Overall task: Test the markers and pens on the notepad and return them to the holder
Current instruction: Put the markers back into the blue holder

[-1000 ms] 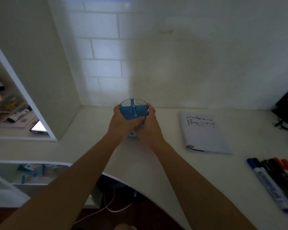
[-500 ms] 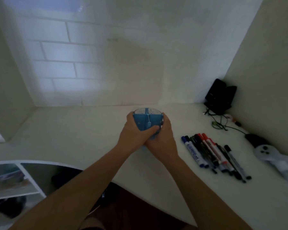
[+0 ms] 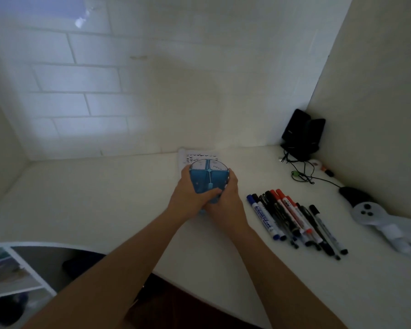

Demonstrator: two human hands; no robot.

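A blue pen holder with divided compartments is held between both hands near the middle of the white desk. My left hand grips its left side, thumb across the front. My right hand grips its right side. The holder looks empty. Behind it lies the notepad, mostly hidden, with dark test marks on its page. Several markers and pens in blue, black and red lie side by side on the desk to the right of my hands.
A black speaker with trailing cables stands in the back right corner. A white game controller and a dark object lie at the far right. Tiled wall behind, a side panel on the right. The desk's curved front edge runs below my forearms.
My view has swung right, away from the shelf on the left. Both hands keep gripping the holder, which has travelled from left of the notepad to just in front of it, closer to the markers.
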